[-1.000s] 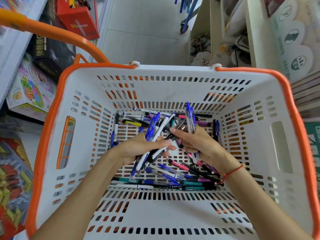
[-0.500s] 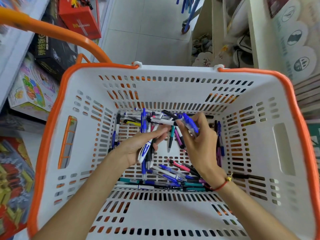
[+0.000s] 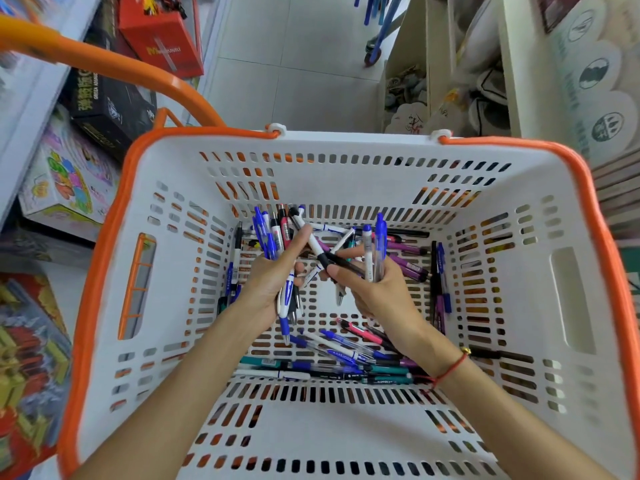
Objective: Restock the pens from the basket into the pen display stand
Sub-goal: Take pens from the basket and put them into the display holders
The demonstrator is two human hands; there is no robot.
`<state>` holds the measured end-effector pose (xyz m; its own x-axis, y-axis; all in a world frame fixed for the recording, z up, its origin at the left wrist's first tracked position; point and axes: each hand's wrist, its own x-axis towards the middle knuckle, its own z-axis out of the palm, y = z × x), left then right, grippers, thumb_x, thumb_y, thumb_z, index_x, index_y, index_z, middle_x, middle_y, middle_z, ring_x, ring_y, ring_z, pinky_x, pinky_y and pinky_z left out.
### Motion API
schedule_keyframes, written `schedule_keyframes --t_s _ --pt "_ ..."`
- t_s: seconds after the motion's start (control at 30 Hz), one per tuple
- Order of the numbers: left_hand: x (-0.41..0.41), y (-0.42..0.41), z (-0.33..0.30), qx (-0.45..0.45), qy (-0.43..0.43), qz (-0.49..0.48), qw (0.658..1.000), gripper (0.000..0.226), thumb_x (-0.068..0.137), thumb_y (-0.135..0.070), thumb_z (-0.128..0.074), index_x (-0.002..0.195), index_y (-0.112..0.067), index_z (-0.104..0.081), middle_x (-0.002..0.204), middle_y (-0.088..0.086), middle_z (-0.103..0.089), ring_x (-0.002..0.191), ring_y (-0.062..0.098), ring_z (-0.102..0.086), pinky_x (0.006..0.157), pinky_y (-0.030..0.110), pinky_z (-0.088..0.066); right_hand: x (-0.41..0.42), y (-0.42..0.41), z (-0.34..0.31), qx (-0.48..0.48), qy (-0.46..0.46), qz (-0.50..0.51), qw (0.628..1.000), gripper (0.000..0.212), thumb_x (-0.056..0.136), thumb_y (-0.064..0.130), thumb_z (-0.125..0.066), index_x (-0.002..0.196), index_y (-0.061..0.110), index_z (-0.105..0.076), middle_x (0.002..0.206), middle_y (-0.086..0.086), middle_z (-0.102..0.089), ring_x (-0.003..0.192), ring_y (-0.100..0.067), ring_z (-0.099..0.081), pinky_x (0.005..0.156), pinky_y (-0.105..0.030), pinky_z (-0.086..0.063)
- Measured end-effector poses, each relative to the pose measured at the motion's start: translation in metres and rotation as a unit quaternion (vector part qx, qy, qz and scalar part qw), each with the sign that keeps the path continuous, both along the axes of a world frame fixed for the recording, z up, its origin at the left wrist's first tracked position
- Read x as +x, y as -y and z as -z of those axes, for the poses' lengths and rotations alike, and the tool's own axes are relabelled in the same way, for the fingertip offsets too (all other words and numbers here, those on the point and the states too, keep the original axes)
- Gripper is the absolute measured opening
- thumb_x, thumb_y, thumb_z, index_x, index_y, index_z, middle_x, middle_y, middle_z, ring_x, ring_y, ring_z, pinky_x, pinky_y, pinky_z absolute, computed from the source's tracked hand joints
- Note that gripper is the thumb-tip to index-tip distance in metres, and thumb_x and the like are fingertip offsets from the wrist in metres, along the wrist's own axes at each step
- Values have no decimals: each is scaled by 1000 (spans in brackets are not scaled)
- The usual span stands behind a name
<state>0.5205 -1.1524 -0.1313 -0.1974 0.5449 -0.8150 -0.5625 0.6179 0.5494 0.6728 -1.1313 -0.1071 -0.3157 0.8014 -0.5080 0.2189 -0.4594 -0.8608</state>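
From the head camera, both hands work inside the white basket (image 3: 571, 237). The left hand (image 3: 273, 282) grips a bunch of pens (image 3: 277, 233), tips down. The right hand (image 3: 377, 289) holds two blue pens (image 3: 375, 251) upright and pinches a black-gripped pen (image 3: 320, 251) crossing toward the left bunch. Loose pens (image 3: 332, 365) lie on the basket floor. Best to line up all tips one way before lifting. The display stand is not in view.
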Motion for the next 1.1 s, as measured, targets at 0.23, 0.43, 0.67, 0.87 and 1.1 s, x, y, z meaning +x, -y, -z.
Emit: schedule_keyframes --t_s 0.23,0.43,0.67,0.87,1.1 --pt "-7 1 10 -36 -154 88 983 91 55 -70 -75 115 -2 -62 95 13 -69 87 23 -66 78 35 -53 8 -6 4 -189 -57 -75 977 19 91 12 -65 106 11 -56 63 -5 -52 38 -8 -20 37 -17 -23" --pt "-6 3 6 2 -216 154 964 38 85 -39 -67 70 -9 -49 61 10 -40 61 21 -41 59 27 -36 4 -3 -4 -241 -28 -150 959 14 97 21 -57 99 9 -49 83 1 -74 37 -3 -22 38 -15 -20" --pt "-9 1 5 2 -137 131 982 22 91 -33 -63 90 -13 -57 79 13 -51 63 16 -58 62 28 -43 7 -6 3 -288 -37 -121 949 38 102 35 -44 115 3 -58 113 -8 -71 36 -5 -19 38 -16 -22" --pt "-16 1 -6 60 82 -29 994 12 93 -3 -56 97 -11 -64 66 2 -72 60 13 -71 55 26 -59 10 -9 7 -179 39 -29 983 32 100 33 -50 103 3 -61 79 -8 -62 43 -7 -25 37 -16 -27" --pt "-16 3 -4 70 155 10 985 22 95 -18 -57 114 -12 -68 78 1 -69 72 14 -69 72 32 -59 10 -20 4 -247 -93 88 961 16 100 22 -47 101 7 -55 64 -1 -48 51 -12 -35 47 -22 -33"
